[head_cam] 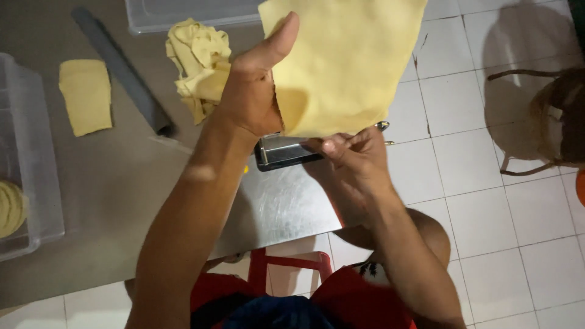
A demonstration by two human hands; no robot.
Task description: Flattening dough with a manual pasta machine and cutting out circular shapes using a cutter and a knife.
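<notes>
Left hand (253, 91) holds dough sheet (344, 61); right hand (353, 158) pinches edge, seemingly.

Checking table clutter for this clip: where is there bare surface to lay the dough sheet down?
Bare metal table lies between the clear tub, folded dough piece and left hand. Crowded around the crumpled dough, grey rolling pin and pasta machine.

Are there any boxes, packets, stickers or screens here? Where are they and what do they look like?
No labels, signs or screens show.
Clear plastic tub: left edge of the table, rectangular, see-through, pale yellow dough rounds inside.
Second clear plastic tub: top of the table, behind the crumpled dough, rectangular, see-through.
</notes>
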